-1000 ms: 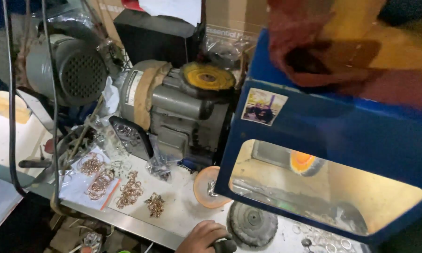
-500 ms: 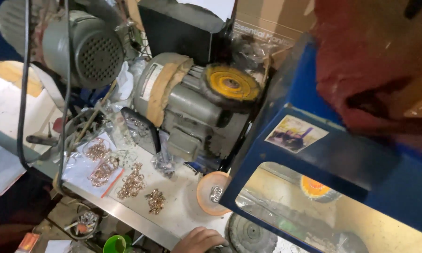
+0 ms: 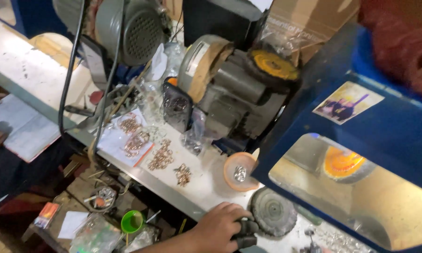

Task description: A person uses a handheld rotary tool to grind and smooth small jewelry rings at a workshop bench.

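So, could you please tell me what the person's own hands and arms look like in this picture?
Only one hand shows, coming in from the lower edge with part of its forearm; which hand it is cannot be told for certain. It is bare: no glove, and no sleeve covers the stretch of forearm in view. No ring, watch or marking can be made out on it. The other hand is out of view.
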